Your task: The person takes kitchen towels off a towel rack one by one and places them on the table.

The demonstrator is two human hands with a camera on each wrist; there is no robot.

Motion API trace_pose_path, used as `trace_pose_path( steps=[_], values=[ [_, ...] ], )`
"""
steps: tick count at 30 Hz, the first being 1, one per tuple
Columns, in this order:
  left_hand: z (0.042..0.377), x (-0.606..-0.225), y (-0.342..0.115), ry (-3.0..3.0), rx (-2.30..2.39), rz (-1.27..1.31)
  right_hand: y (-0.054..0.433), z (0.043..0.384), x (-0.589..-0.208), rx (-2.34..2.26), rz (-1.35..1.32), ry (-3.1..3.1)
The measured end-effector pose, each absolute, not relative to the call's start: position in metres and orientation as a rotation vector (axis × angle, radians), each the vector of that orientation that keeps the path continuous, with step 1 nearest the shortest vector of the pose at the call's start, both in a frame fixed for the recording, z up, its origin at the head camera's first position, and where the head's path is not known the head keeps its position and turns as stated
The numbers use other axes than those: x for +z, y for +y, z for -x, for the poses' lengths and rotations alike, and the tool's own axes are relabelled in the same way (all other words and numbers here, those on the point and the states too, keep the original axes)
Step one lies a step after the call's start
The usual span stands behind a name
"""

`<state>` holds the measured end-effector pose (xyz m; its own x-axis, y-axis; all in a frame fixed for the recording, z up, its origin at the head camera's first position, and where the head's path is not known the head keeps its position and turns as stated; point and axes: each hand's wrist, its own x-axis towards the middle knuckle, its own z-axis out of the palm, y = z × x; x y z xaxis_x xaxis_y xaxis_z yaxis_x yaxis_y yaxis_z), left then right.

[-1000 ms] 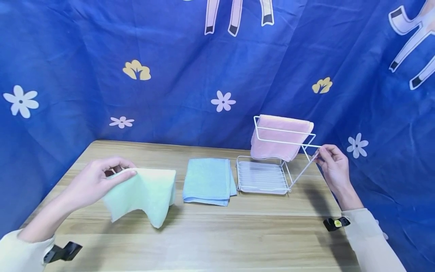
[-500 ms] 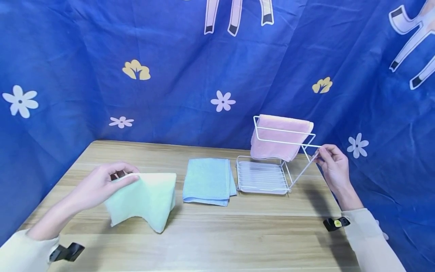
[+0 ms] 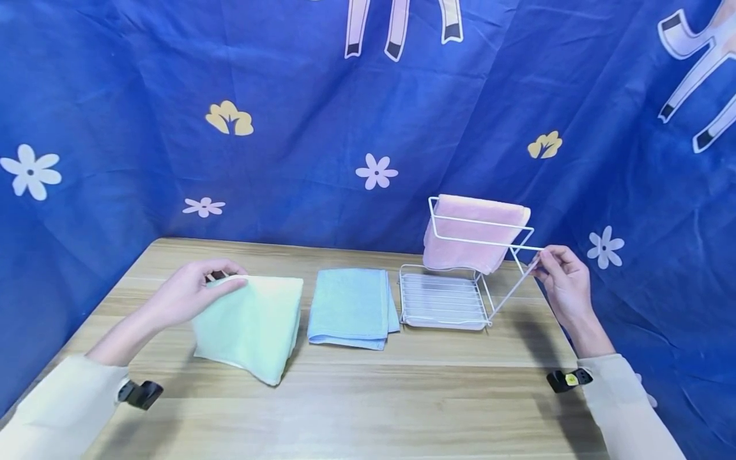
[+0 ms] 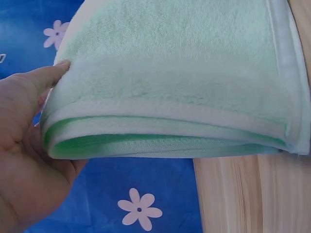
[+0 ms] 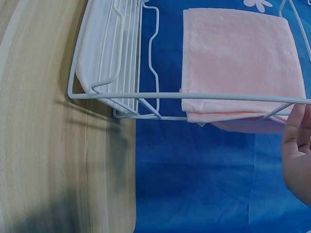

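My left hand point(image 3: 192, 291) pinches the upper folded edge of a pale green towel point(image 3: 253, 322), thumb on the near side. The towel hangs in layers, its lower part close to the table; whether it touches cannot be told. In the left wrist view the folded layers of the towel point(image 4: 175, 73) open toward the camera. On the right, my right hand point(image 3: 566, 281) holds the upper corner of a white wire rack point(image 3: 489, 241) with thumb and fingers. Over the rack's rear top bar hangs a folded pink towel point(image 3: 474, 223), also visible in the right wrist view.
A folded blue cloth point(image 3: 349, 303) lies flat between the green towel and the rack. The rack's base carries a white tray point(image 5: 92, 53) under wire slats. Behind the wooden table point(image 3: 368, 402) hangs a blue patterned curtain point(image 3: 299, 128).
My left hand has moved a little right with the green towel, dipping slightly and then rising. The towel now hangs flatter and nearer the blue cloth. The right hand and rack stay put.
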<state>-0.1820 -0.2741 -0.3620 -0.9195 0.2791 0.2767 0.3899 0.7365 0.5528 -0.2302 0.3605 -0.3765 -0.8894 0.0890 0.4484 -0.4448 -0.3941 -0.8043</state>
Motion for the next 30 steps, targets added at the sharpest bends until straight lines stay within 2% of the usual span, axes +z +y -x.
trace_pose_path(
  steps=[11, 30],
  values=[
    [0.214, -0.372, -0.277, -2.83, -0.945, 0.513, 0.36, 0.229, -0.375, 2.345, -0.491, -1.493],
    [0.263, -0.411, -0.285, -2.861, -0.918, 0.48, 0.359, 0.23, -0.376, 2.329, -0.486, -1.508]
  ],
)
